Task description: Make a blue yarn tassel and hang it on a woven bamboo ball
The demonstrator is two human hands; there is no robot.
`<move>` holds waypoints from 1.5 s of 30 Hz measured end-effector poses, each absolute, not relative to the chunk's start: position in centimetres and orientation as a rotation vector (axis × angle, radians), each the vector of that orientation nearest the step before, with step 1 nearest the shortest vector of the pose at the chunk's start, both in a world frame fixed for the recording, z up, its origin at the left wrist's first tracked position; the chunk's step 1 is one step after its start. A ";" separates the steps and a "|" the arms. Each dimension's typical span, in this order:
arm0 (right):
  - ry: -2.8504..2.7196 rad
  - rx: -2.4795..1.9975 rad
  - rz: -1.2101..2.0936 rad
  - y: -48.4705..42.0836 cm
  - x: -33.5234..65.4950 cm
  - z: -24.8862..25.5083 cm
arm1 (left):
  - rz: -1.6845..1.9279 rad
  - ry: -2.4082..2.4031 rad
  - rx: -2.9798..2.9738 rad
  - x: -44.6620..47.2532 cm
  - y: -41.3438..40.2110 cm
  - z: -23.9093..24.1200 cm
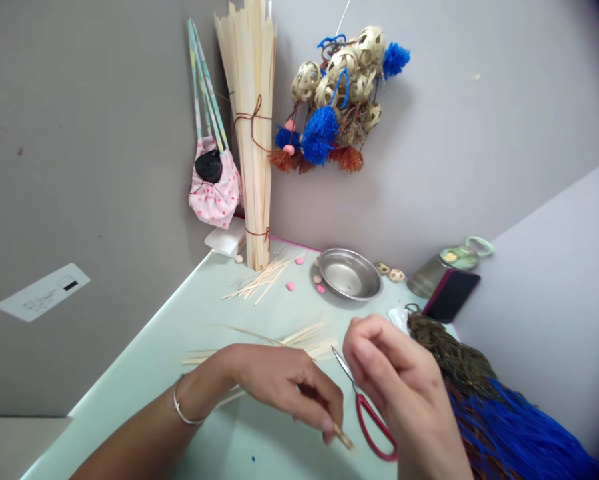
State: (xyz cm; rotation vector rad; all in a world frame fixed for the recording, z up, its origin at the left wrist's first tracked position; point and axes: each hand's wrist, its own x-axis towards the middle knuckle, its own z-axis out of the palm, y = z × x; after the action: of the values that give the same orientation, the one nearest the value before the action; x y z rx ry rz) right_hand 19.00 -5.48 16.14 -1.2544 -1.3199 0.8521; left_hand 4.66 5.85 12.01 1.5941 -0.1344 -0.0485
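In the head view my left hand (289, 387), bent down at the wrist, pinches a small bundle of pale strips (344, 437) whose short end pokes out past the fingertips. My right hand (392, 373) is raised beside it with the fingers curled and thumb pressed against them; whatever may be inside is hidden. Behind and below it lie red-handled scissors (374, 427), partly covered by that hand. Pale flat strips (299, 337) are spread on the table beyond my left wrist.
A steel bowl (350, 273) stands near the wall, with pink pieces (290, 287) and thin sticks (264, 280) left of it. A tall bundle of strips (252, 147) leans at the back. On the right are a phone (452, 295), a bottle (432, 270) and blue yarn (524, 427).
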 end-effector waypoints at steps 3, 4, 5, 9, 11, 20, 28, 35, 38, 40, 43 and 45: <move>-1.139 -1.151 0.892 -4.1 19.2 15.2 | 0.156 -0.098 1.231 4.1 5.9 12.4; -1.123 -1.127 0.863 -3.9 19.1 15.1 | 0.286 -0.047 1.098 4.1 6.0 12.4; -1.125 -1.127 0.804 -3.8 19.0 15.1 | 0.390 -0.004 0.981 4.2 6.1 12.2; -1.386 -1.273 0.368 -4.1 18.3 15.3 | 0.518 0.120 0.775 5.3 6.0 11.6; -1.590 -1.345 0.094 -4.0 18.1 15.1 | 0.556 0.167 0.754 5.7 5.8 11.5; -1.726 -1.568 -0.484 -2.0 17.4 12.6 | 0.663 0.237 0.754 6.4 5.3 11.3; -1.792 -1.635 -0.414 -1.8 17.9 12.5 | 0.696 0.292 0.883 6.4 5.4 11.1; -1.847 -1.448 -0.136 -3.8 17.1 14.9 | 0.880 0.470 1.165 5.7 6.9 10.5; -1.847 -1.318 0.255 -5.1 16.8 16.0 | 0.830 0.495 1.362 5.4 7.1 10.5; -1.734 -1.257 0.558 -5.5 17.1 16.4 | 0.674 0.433 1.464 5.3 6.8 10.8; -1.415 -1.151 0.863 -5.3 18.3 16.3 | 0.243 0.164 1.536 4.9 6.2 11.6; -1.215 -1.130 0.908 -4.7 19.1 15.9 | 0.025 -0.020 1.448 4.6 5.8 12.1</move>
State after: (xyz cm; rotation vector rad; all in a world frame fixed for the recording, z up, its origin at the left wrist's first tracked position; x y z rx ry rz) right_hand 19.07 -4.72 15.88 -1.1302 -1.2147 0.9079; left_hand 4.58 5.84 12.10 1.4483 -0.0196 0.0251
